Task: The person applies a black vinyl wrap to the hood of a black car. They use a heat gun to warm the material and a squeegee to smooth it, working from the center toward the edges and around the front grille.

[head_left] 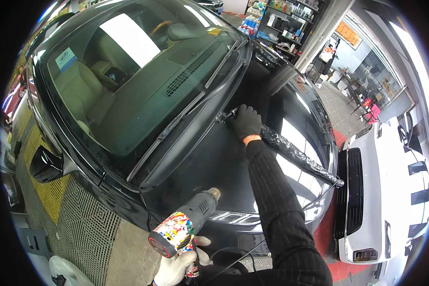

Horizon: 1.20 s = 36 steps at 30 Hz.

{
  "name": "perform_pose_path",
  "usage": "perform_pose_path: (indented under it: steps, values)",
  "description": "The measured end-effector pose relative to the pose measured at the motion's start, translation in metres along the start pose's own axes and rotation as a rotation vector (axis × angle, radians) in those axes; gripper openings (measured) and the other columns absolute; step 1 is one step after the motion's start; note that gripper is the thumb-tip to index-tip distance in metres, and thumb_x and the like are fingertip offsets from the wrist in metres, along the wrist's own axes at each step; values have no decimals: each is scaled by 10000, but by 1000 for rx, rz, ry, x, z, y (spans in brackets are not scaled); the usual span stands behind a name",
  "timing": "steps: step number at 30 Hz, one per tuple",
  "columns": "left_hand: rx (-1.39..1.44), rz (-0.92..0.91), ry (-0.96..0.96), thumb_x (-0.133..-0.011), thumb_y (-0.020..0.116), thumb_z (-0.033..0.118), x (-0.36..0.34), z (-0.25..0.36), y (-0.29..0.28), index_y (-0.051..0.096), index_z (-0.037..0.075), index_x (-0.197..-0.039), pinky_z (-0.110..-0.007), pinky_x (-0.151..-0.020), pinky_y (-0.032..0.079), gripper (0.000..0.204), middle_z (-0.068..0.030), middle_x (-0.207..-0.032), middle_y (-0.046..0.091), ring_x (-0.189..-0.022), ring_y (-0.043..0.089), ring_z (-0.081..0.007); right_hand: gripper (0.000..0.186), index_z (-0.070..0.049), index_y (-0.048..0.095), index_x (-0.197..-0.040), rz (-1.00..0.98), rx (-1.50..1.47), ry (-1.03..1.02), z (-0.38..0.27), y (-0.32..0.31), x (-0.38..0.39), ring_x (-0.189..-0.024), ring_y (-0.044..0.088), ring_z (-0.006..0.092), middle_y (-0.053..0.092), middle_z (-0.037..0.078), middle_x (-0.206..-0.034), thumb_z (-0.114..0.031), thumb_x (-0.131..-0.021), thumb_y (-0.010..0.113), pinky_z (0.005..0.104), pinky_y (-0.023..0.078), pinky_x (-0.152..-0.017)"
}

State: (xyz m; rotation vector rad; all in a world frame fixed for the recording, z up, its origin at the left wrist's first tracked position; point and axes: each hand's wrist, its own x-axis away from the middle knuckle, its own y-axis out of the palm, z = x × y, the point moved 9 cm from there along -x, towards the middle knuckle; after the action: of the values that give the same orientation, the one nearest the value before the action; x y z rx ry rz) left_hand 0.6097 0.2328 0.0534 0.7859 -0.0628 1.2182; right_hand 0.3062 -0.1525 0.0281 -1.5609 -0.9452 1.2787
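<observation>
My left hand (pixel 174 268), in a white glove, is closed around the handle of a heat gun (pixel 188 221) with a colourful splash-patterned body. Its metal nozzle points up and right over the black car hood (pixel 214 167). Across the hood my right hand (pixel 247 122), in a dark grey glove, has its fingers curled over a bunched strip of shiny plastic film (pixel 298 158). The strip comes out on both sides of that hand, from near the windshield base to the hood's front edge. The palm side of this hand is hidden.
Wipers (pixel 176 119) lie along the windshield at the hood's rear. Close in front of the black car stands a white car (pixel 376 200). A side mirror (pixel 46 164) sticks out at left. Cables hang by the near fender. Shelves (pixel 288 24) with bottles stand farther back.
</observation>
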Motion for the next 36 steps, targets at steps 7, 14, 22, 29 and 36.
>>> perform_pose_path:
  steps: [7,14,22,29,36]
  values:
    - [-126,-20,126,-946,521,20,-26,26,13,623,-111,-1338,-300,-735,532,425,-153,-868,759,-757,677,-175,488,-65,604,-1222,-363,-118,-98,12,11,-19,-1143,729,417,759,209,-1177,-468,-968,709,527,578,-943]
    - [-57,-35,223,-925,499,-23,-56,34,28,607,-128,-1323,-335,-810,557,425,-144,-859,738,-797,688,-197,494,-78,621,-1198,-298,-100,-131,12,21,-25,-1148,714,413,744,198,-1149,-529,-1002,668,533,556,-945]
    - [-62,-61,209,-938,528,-2,-72,39,34,605,-136,-1330,-326,-856,551,422,-121,-870,735,-840,674,-172,607,-67,690,-1151,-172,-102,-50,2,3,-12,-1135,718,418,752,216,-1114,-651,-1019,596,524,551,-955]
    - [-90,-35,223,-925,587,-39,-71,29,29,618,-107,-1339,-333,-891,561,420,-135,-948,750,-867,702,-170,634,-84,756,-1189,-301,-156,-152,-11,-7,-19,-1120,732,423,779,228,-1129,-653,-1021,534,529,554,-966]
    - [-132,-69,258,-949,583,-7,-74,14,33,617,-88,-1319,-350,-917,551,381,-114,-986,743,-894,702,-164,690,-88,818,-1095,-378,-184,31,8,7,-26,-1138,715,453,775,249,-1133,-672,-1052,452,528,542,-989]
